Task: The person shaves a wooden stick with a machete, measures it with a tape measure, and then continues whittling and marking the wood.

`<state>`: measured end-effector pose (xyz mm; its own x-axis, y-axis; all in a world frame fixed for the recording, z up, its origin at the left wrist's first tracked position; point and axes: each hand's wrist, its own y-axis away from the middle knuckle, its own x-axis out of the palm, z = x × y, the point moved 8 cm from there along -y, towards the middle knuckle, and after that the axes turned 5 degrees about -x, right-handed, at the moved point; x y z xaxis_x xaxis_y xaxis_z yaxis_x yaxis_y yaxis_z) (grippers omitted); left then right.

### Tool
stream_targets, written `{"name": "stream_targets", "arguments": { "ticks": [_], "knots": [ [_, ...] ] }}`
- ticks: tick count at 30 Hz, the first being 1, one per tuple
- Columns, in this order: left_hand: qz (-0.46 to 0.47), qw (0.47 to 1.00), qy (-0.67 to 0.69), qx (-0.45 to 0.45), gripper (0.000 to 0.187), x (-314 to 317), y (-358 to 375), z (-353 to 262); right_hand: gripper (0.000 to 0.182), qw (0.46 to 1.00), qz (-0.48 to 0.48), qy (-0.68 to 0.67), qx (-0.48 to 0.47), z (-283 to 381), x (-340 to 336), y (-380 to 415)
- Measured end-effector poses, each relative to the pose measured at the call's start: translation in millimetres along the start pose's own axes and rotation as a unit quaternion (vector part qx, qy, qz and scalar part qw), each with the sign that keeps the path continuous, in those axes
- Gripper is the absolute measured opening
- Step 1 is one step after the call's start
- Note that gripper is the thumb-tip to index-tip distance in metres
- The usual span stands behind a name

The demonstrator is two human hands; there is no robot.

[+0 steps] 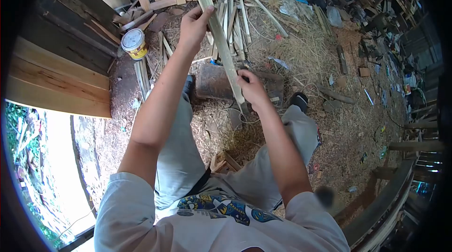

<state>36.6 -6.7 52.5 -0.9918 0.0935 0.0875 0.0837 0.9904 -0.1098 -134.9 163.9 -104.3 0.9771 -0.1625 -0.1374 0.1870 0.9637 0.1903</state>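
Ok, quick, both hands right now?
Left hand: closed, holding the wooden strip.
Right hand: curled closed at the strip; what it grips, I can't tell.

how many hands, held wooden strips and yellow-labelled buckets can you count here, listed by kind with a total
Hands, left hand and right hand: 2
Held wooden strip: 1
Yellow-labelled bucket: 1
Total: 4

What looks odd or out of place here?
Mostly clutter: thin pale wooden strips lie loose at differing angles beyond the dark brown rectangular block, and a crumpled whitish scrap lies among tan straw-like shavings. Untidy rather than alarming. The long pale wooden strip in the left hand shows no clear damage.
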Motion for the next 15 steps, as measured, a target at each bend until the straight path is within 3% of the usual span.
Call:
{"name": "stream_targets", "arguments": {
  "ticks": [2, 4, 6, 10, 12, 15],
  "knots": [
    [0.007, 1.000, 0.001, 0.004, 0.030, -2.0, -5.8, 3.8, 0.030, 0.999, 0.007, -0.029, 0.013, -9.8, -1.9, -5.0],
    [0.022, 0.999, 0.036, -0.001, 0.030, -1.5, -6.3, 5.0, 0.027, 0.996, -0.054, 0.046, -0.052, 11.7, -13.0, 1.0],
    [0.016, 0.999, 0.037, -0.013, 0.030, -4.7, -4.8, 11.1, 0.025, 0.996, -0.048, 0.070, -0.024, 10.1, -16.7, 2.5],
    [0.027, 0.999, -0.040, -0.025, 0.032, -5.8, -7.8, 19.2, 0.025, 0.994, -0.099, 0.018, -0.045, 11.9, -30.2, 1.6],
    [0.023, 0.998, -0.061, -0.017, 0.031, -7.0, -7.1, 18.2, 0.025, 0.984, -0.130, -0.120, 0.022, 12.2, -40.5, 8.1],
    [-0.003, 0.994, -0.106, 0.036, 0.032, -13.3, -3.6, 2.9, 0.025, 0.980, -0.131, -0.143, 0.036, 8.1, -51.6, 5.6]
  ]
}}
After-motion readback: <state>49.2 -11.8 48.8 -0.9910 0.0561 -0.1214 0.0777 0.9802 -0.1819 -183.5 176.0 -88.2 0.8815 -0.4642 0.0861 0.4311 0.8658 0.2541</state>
